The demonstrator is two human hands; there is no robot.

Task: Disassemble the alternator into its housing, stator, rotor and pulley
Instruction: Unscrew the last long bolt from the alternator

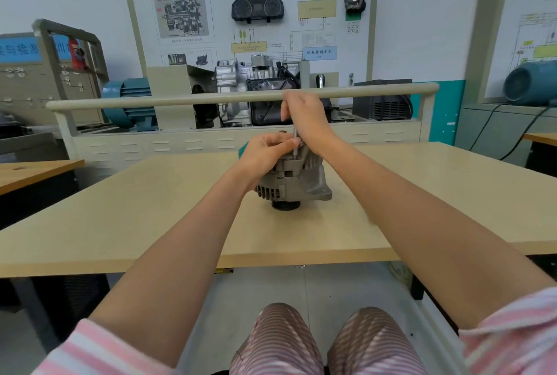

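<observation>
A grey cast-metal alternator (297,181) stands on the beige table (150,209) with its black pulley (284,205) facing down. My left hand (265,153) grips the top of the housing, its fingertips beside a thin metal tool shaft (295,142). My right hand (304,117) is curled round the upper end of that tool, which stands upright with its tip on the alternator's top. The top face of the alternator is mostly hidden by my hands. A teal object (242,150) peeks out behind my left hand.
Behind the table stands a training bench with a rail (211,99), a cutaway gearbox (256,88) and a teal motor (129,100). Another desk (30,169) lies to the left. A wall panel and a blue motor (530,82) are at the right.
</observation>
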